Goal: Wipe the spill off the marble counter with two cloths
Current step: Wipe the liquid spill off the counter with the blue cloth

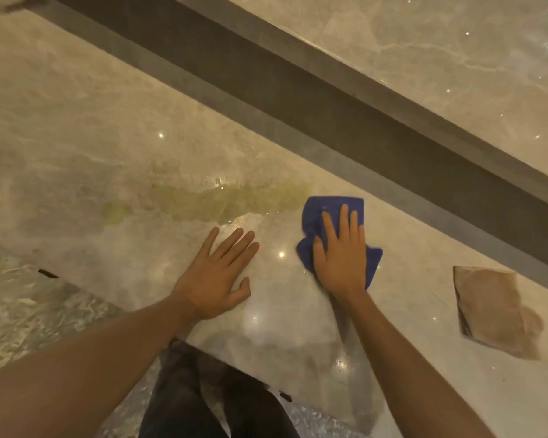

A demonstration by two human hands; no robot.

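Note:
A yellow-green spill (222, 200) spreads in a long streak across the beige marble counter (76, 137). My right hand (340, 257) presses flat on a blue cloth (331, 210) just right of the spill's end. My left hand (217, 276) lies flat on the bare counter with its fingers spread, just below the spill and holding nothing. A second cloth, tan and folded (494, 311), lies on the counter at the far right, apart from both hands.
A dark recessed channel (298, 99) runs diagonally behind the counter, with a raised marble ledge (424, 52) beyond it. The counter's near edge crosses the lower left, with patterned floor (29, 311) and my dark trousers (209, 406) below.

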